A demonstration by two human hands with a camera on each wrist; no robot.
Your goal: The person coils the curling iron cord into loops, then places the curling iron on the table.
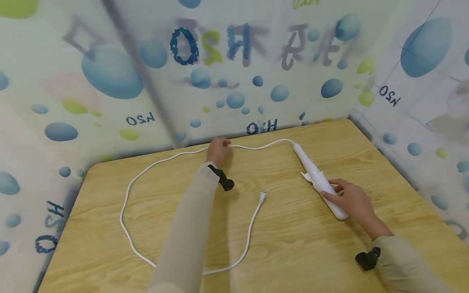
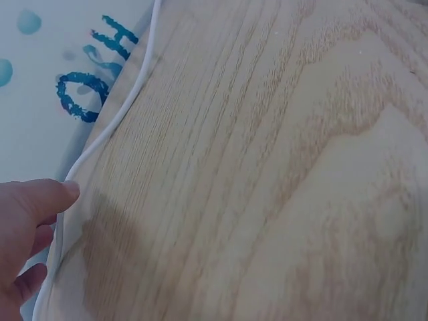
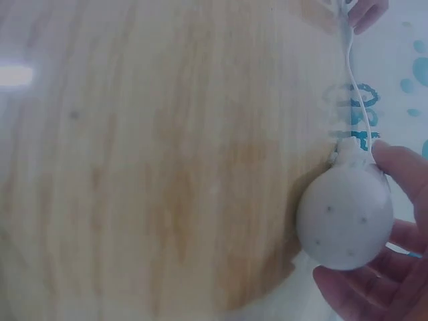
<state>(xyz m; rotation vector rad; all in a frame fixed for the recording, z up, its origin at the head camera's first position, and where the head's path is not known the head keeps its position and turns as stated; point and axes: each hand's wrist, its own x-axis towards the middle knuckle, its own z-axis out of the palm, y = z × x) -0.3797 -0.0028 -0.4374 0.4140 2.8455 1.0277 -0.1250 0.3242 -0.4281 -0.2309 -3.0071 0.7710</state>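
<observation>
Right fingers [image 1: 340, 182] curl around the appliance [image 1: 321, 184], left fingers [image 2: 48, 194] pinching its cord [image 2: 138, 87] by the back edge [image 1: 267, 135], tabletop [image 1: 272, 171] between.

Table [image 1: 384, 162]: light yellow-brown top with visible wood grain and rounded far corners. The far edge lies along the rear wall covering [image 1: 256, 10]. Covering: pale ground printed with blue bubbles [image 1: 111, 73] of several sizes and yellow-green spots [image 1: 75, 105]. Large lettering [image 1: 211, 47], in blue and green, appears mirrored; smaller dark-blue lettering [image 1: 261, 127] sits just above the table edge. A dark grey band [image 1: 161, 110] runs obliquely down the covering. The right wall [image 1: 425, 110] carries similar bubbles. In the right wrist view, a bright reflection [image 3: 15, 75] marks the tabletop.
</observation>
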